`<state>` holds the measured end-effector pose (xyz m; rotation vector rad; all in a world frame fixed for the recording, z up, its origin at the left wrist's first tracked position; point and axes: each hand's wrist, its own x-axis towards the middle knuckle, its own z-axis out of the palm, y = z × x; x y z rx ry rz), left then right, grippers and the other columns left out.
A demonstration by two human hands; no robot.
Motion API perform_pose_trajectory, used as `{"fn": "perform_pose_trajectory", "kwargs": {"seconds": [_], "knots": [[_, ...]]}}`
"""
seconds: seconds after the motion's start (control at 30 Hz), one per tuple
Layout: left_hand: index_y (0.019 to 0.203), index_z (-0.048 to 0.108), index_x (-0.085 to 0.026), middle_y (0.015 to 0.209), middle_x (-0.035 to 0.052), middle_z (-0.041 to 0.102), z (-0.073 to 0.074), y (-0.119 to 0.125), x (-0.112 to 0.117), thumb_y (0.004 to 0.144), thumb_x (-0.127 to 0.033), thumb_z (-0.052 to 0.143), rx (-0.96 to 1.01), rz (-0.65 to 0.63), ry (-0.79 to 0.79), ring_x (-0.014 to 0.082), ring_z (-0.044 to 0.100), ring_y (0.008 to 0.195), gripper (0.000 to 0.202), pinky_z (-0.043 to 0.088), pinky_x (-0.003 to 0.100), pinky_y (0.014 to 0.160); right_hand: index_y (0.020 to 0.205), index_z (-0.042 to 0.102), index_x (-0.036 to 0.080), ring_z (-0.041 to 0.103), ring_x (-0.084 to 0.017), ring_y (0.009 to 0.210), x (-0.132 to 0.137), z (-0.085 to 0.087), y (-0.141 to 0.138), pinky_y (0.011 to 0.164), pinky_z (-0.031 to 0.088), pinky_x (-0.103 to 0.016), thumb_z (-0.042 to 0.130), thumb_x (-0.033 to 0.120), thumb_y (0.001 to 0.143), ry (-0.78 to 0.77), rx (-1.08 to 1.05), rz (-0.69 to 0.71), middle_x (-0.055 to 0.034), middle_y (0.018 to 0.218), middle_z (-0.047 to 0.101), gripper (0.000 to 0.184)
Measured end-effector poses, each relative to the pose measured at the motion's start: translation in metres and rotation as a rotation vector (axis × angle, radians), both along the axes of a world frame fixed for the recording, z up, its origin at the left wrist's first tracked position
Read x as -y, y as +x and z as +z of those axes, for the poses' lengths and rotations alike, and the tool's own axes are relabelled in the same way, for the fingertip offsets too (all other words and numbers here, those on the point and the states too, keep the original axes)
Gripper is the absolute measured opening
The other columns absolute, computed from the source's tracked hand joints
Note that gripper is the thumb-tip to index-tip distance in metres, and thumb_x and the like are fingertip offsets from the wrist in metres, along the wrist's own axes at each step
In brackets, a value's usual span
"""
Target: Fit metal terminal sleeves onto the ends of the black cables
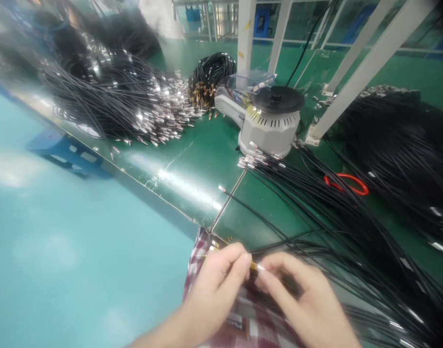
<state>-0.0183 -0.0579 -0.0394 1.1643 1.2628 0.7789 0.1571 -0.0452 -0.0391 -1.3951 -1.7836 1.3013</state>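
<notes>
Close together at the table's near edge, my two hands meet over a small gold-coloured connector piece (254,266). My left hand (221,275) pinches it between thumb and forefinger, its fingers curled. Pinched in my right hand (297,290) is the silver-tipped end of a cable (261,268), which meets the gold piece; most of this cable is hidden by my fingers. A thin gold-coloured strip (203,255) shows to the left of my left hand. Just beyond, a single black cable (257,212) lies with its silver tip pointing away.
Black cables (337,198) cover the table's right side, with red-handled pliers (348,183) among them. A round grey tape dispenser (270,125) stands ahead. Large cable bundles (120,92) lie at the back left. White posts (369,67) rise on the right; a blue stool (62,150) is below left.
</notes>
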Motion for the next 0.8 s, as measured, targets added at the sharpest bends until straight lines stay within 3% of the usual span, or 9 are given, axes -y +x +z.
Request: {"fn": "perform_pose_trajectory", "kwargs": {"seconds": [0.17,0.23,0.3,0.4,0.43,0.5,0.6,0.67,0.8], "knots": [[0.067,0.039,-0.020,0.063,-0.0048,0.037,0.001,-0.002,0.000,0.100,-0.035,0.038,-0.077,-0.031,0.068,0.0116,0.034,0.058,0.036,0.030,0.025,0.055,0.071,0.059,0.020,0.064,-0.013,0.053,0.001,0.006,-0.008,0.052,0.053,-0.020,0.057,0.040,0.091,-0.294,-0.194,-0.077,0.0019,0.058,0.067,0.028],[0.066,0.037,-0.021,0.063,-0.0050,0.036,0.001,-0.002,-0.001,0.100,-0.034,0.037,-0.108,-0.053,0.099,0.0114,0.034,0.058,0.036,0.030,0.025,0.056,0.070,0.057,0.020,0.064,-0.013,0.051,0.003,0.004,-0.009,0.050,0.052,-0.020,0.055,0.040,0.092,-0.314,-0.189,-0.071,0.0017,0.056,0.066,0.030],[0.066,0.035,-0.021,0.063,-0.0053,0.035,0.001,-0.003,-0.002,0.100,-0.034,0.037,-0.131,-0.065,0.111,0.0113,0.034,0.058,0.037,0.030,0.025,0.056,0.073,0.060,0.020,0.065,-0.014,0.055,0.005,-0.001,-0.008,0.054,0.052,-0.022,0.055,0.034,0.092,-0.108,-0.091,-0.082,0.0003,0.061,0.069,0.024],[0.066,0.036,-0.021,0.063,-0.0053,0.034,0.001,-0.003,-0.003,0.100,-0.035,0.035,-0.138,-0.068,0.113,0.0117,0.034,0.059,0.037,0.031,0.025,0.057,0.083,0.066,0.022,0.068,-0.016,0.064,0.007,-0.006,-0.005,0.066,0.052,-0.027,0.060,0.022,0.089,0.355,0.082,-0.075,-0.0011,0.075,0.075,0.008],[0.067,0.036,-0.021,0.063,-0.0052,0.035,0.002,-0.003,-0.003,0.100,-0.035,0.034,-0.142,-0.071,0.117,0.0118,0.034,0.059,0.037,0.031,0.025,0.057,0.086,0.066,0.023,0.069,-0.016,0.066,0.006,-0.007,-0.004,0.067,0.051,-0.028,0.061,0.020,0.088,0.425,0.106,-0.054,-0.0011,0.077,0.075,0.007],[0.066,0.035,-0.021,0.063,-0.0055,0.034,0.002,-0.003,-0.002,0.100,-0.036,0.035,-0.154,-0.084,0.124,0.0116,0.035,0.059,0.037,0.031,0.025,0.057,0.082,0.064,0.022,0.067,-0.016,0.061,0.004,-0.008,-0.003,0.062,0.051,-0.026,0.059,0.022,0.090,0.315,0.052,-0.007,-0.0004,0.072,0.074,0.009],[0.066,0.033,-0.021,0.061,-0.0061,0.032,0.003,-0.003,-0.002,0.100,-0.036,0.035,-0.172,-0.115,0.127,0.0111,0.034,0.057,0.038,0.030,0.025,0.057,0.074,0.053,0.022,0.058,-0.013,0.043,0.003,-0.007,-0.006,0.045,0.045,-0.021,0.050,0.037,0.095,-0.225,-0.253,0.031,0.0023,0.052,0.065,0.026],[0.066,0.033,-0.021,0.061,-0.0063,0.032,0.004,-0.004,-0.002,0.101,-0.036,0.034,-0.179,-0.131,0.119,0.0109,0.033,0.057,0.038,0.030,0.025,0.057,0.072,0.048,0.022,0.053,-0.011,0.038,0.004,-0.007,-0.009,0.041,0.043,-0.019,0.049,0.043,0.095,-0.411,-0.378,-0.012,0.0036,0.048,0.061,0.031],[0.065,0.032,-0.021,0.060,-0.0064,0.032,0.005,-0.004,-0.005,0.100,-0.037,0.035,-0.151,-0.148,0.096,0.0109,0.033,0.056,0.039,0.030,0.025,0.056,0.074,0.054,0.021,0.060,-0.012,0.053,0.009,-0.004,-0.011,0.052,0.047,-0.020,0.052,0.037,0.094,-0.151,-0.175,-0.077,0.0008,0.059,0.065,0.026]]}}
